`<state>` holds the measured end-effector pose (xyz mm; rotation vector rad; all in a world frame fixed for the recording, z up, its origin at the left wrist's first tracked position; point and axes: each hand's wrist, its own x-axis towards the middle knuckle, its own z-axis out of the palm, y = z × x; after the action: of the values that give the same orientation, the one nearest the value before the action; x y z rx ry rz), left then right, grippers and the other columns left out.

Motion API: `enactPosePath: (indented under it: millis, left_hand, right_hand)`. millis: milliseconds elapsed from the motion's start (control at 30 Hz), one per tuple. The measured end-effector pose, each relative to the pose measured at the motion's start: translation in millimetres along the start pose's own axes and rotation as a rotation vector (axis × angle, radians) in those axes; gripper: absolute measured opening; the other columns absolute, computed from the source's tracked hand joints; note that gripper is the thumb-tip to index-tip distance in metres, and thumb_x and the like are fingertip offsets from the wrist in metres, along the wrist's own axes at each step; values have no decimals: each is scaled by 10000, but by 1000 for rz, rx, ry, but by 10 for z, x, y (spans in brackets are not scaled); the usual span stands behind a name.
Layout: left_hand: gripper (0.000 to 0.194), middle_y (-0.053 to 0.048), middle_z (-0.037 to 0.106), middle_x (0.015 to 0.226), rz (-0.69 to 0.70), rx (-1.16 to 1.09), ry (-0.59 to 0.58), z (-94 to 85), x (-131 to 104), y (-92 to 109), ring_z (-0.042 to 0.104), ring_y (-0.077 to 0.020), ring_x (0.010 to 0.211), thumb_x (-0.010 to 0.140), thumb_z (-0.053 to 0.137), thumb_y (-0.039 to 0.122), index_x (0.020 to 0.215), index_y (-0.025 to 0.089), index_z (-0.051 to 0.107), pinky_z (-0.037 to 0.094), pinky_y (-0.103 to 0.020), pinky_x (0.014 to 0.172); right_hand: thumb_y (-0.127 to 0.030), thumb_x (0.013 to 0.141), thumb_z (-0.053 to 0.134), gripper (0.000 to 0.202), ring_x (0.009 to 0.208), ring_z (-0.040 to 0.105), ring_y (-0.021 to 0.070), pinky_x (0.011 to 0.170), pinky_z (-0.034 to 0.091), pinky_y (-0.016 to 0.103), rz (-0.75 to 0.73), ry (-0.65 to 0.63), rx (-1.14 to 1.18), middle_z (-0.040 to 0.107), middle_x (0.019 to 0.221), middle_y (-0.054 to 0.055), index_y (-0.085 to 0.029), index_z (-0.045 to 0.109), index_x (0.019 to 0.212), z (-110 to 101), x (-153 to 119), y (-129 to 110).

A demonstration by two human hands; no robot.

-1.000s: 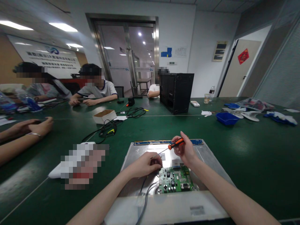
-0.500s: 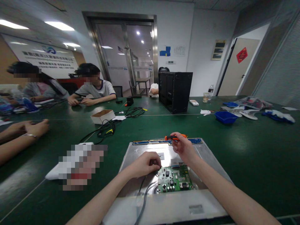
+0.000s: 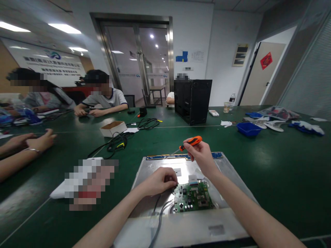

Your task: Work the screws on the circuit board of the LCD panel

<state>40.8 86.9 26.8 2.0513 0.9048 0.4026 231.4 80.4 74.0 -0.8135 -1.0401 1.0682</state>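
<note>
A flat metal panel [image 3: 152, 168], like the back of a display, lies on the table before me. On its near half sits a green circuit board [image 3: 192, 196], and a narrow blue circuit strip [image 3: 217, 155] runs along its far edge. My right hand [image 3: 200, 155] grips a screwdriver [image 3: 194, 140] by its orange and black handle; the shaft slants down left towards the strip, and I cannot tell whether the tip touches. At the board's left corner my left hand [image 3: 164, 181] is closed, its fingertips hiding whatever they hold. A grey cable [image 3: 160, 215] passes below that hand.
Black cables [image 3: 117, 143] and an open cardboard box [image 3: 113, 128] lie left of the panel. Beyond stands a black computer case [image 3: 192, 101]. A blue tray [image 3: 248, 129] is at the right. Another person's hands [image 3: 38, 141] rest at the left edge; more people sit across the table.
My right hand has tilted the screwdriver, raising its handle, so the shaft now points down left. A white ribbon cable by the board has come into view. My left hand stays in place.
</note>
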Motion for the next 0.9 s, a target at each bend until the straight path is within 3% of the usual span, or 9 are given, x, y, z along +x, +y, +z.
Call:
enactPosePath:
  millis: [100,233,333,467,733,900]
  left_hand:
    - [90,2,603,703,11,-12,4,-6,1,8,520,-139,655,795,650,233,764,154,680,395,-232,615]
    - [52,15,590,682,-20,-42,0,7,1,-10,509,-134,641,766,661,206,752,156,664,394,-232,606]
    - [44,27,587,667,-46,-54,5,23,0,-31,498,-125,618,755,659,198,773,158,663,394,-224,595]
    - [75,22,609,685,-57,-37,27,22,-4,-52,493,-122,621,723,670,174,792,152,692,384,-216,585]
    - [80,11,640,698,-37,-41,7,13,1,-79,547,-133,647,726,670,150,789,149,717,412,-213,601]
    - [45,2,662,726,-4,-53,-6,-7,17,-68,579,-144,683,736,689,153,764,150,724,444,-229,652]
  right_hand:
    - [-495,650,840,375,399,412,65,369,300,196,-80,-55,-53,536,490,-54,-172,696,776,85,-9,-1]
    - [-519,692,811,381,419,420,75,374,306,197,-105,-27,-76,521,515,-56,-186,657,794,77,-104,85]
    - [-475,737,800,375,422,419,71,387,316,199,-160,13,-114,525,569,-70,-205,626,931,20,-177,121]
    - [-450,776,782,536,437,450,78,410,345,192,-262,23,-173,562,663,-85,-247,481,1170,-11,-195,134]
    - [-394,965,569,381,468,479,90,471,350,187,-663,-264,-733,544,651,-75,-227,434,1279,54,-118,72]
    - [-372,1012,491,368,434,460,87,446,349,182,-795,-270,-808,557,656,-67,-221,399,1334,60,-169,145]
